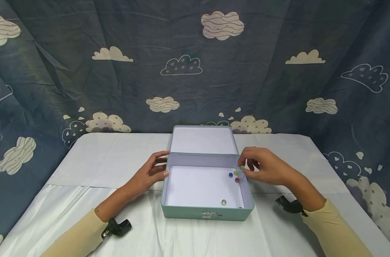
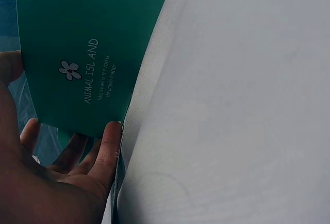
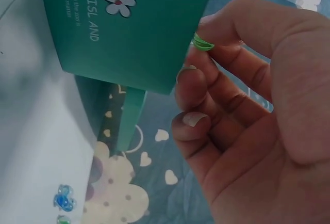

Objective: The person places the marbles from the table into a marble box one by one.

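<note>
A green tin box (image 1: 207, 213) with a white inside stands on the table, its lid (image 1: 202, 140) hinged back behind it. On its floor lie a blue marble (image 1: 231, 175), a yellow-green marble (image 1: 236, 172) and a red marble (image 1: 237, 180) near the right wall. A greenish marble (image 1: 224, 202) lies closer to the front. My right hand (image 1: 267, 166) pinches a green marble (image 3: 202, 43) at the box's right rim. With fingers spread, my left hand (image 1: 148, 170) rests against the left wall, thumb at the rim.
A white cloth covers the table (image 1: 117, 203). Behind it hangs a dark blue curtain (image 1: 143, 28) with cloud prints. In the right wrist view, a blue marble (image 3: 64, 198) and a partly cut-off green marble (image 3: 63, 219) show on the white surface beyond the box.
</note>
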